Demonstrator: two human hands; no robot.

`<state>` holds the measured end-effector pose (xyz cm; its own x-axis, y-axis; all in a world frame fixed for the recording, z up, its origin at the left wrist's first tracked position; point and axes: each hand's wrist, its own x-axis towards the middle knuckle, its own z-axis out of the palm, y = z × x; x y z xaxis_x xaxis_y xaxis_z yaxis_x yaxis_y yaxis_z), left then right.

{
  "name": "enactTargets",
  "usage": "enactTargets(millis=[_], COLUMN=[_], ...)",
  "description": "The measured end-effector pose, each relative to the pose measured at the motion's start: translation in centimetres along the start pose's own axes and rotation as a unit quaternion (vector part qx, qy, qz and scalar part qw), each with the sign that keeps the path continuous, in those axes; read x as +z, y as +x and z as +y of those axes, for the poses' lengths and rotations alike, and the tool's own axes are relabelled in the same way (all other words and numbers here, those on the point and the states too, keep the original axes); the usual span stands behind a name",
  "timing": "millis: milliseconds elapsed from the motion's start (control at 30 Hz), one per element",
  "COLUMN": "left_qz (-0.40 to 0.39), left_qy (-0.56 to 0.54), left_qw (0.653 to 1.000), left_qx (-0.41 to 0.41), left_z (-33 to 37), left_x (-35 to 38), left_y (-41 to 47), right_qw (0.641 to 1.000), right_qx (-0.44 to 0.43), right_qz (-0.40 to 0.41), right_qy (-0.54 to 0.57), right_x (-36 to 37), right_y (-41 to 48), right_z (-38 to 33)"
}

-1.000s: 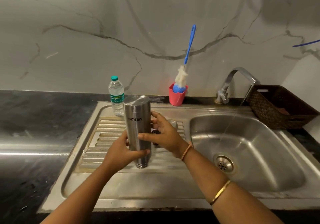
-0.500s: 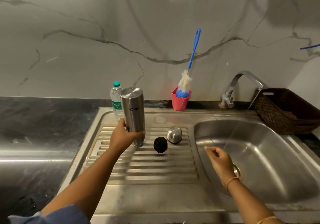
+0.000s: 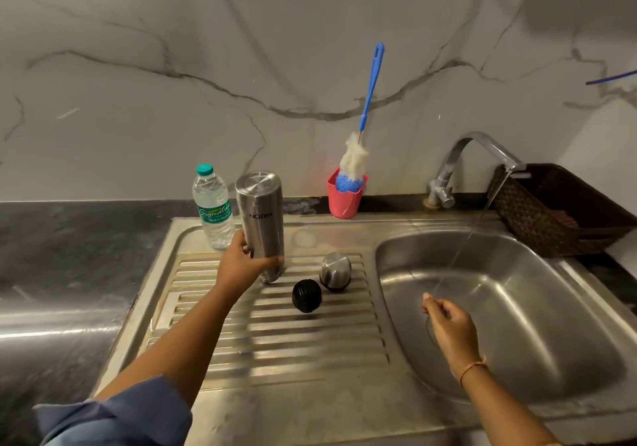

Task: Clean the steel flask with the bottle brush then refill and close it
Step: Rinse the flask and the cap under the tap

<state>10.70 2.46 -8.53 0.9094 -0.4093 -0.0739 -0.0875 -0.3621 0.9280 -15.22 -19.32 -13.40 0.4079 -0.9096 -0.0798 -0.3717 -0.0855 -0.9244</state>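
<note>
The steel flask (image 3: 262, 218) stands upside down on the ribbed drainboard (image 3: 275, 335), its mouth on the ridges. My left hand (image 3: 241, 264) grips its lower part. To its right lie the black inner stopper (image 3: 306, 295) and the steel cap (image 3: 335, 271). The bottle brush (image 3: 365, 114), with a blue handle and white bristles, stands in a pink cup (image 3: 345, 197) against the wall. My right hand (image 3: 450, 326) hovers over the sink basin (image 3: 551, 325) with loosely curled fingers, holding nothing, beside the thin water stream.
The tap (image 3: 462, 166) runs a thin stream into the basin. A clear plastic water bottle (image 3: 212, 208) stands behind the flask. A dark woven basket (image 3: 558, 211) sits right of the tap. Dark countertop (image 3: 69, 273) stretches to the left.
My right hand left the flask and moved over the basin to the water stream. My left hand carried the inverted flask back and set it on the drainboard.
</note>
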Motion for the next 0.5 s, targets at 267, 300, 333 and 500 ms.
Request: enactTargets(millis=[267, 300, 333, 500], left_qz=[-0.019, -0.021, -0.022, 0.012], left_qy=[0.001, 0.004, 0.01, 0.062], left_qw=[1.0, 1.0, 1.0, 0.997], left_qx=[0.014, 0.014, 0.011, -0.036], left_z=[-0.5, -0.6, -0.8, -2.6], left_x=[0.2, 0.3, 0.4, 1.1], left_y=[-0.1, 0.0, 0.0, -0.3], right_qw=[1.0, 1.0, 1.0, 0.999], right_qx=[0.009, 0.006, 0.003, -0.019], right_qz=[-0.023, -0.023, -0.02, -0.008], right_qy=[-0.011, -0.012, -0.012, -0.042], right_x=[0.9, 1.0, 0.9, 0.2], right_y=[-0.7, -0.7, -0.7, -0.2], right_z=[-0.1, -0.1, -0.2, -0.5])
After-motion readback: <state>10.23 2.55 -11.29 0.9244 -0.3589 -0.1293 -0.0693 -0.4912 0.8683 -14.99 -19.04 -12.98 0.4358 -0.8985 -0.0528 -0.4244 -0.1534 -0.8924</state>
